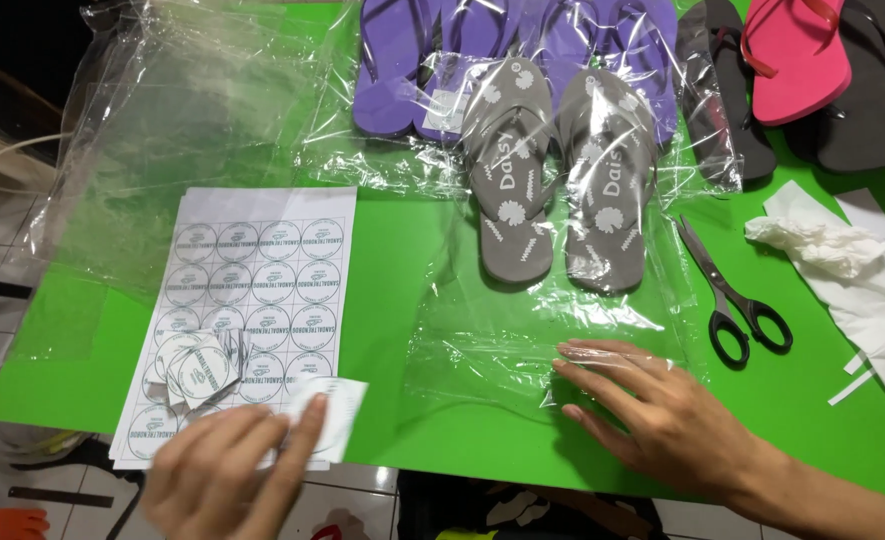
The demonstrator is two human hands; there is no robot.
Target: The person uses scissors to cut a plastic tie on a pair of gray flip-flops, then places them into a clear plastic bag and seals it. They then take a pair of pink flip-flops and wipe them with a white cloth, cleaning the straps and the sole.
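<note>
A pair of grey flip-flops (552, 170) with white flower prints lies inside a clear plastic bag (522, 330) on the green table (392, 270). My right hand (652, 410) rests flat with spread fingers on the bag's open near end. My left hand (227, 480) is blurred at the table's front edge and pinches a small white paper piece (334, 415). Beside it lies a white sheet of round labels (252, 290) with a few loose cut-out labels (197, 365) piled on it.
Purple flip-flops (482, 50) in plastic lie behind the grey pair. Black (732, 90) and pink (797, 55) flip-flops sit at the back right. Black-handled scissors (737, 295) and crumpled white paper (842, 260) lie to the right. A stack of clear bags (172, 130) covers the back left.
</note>
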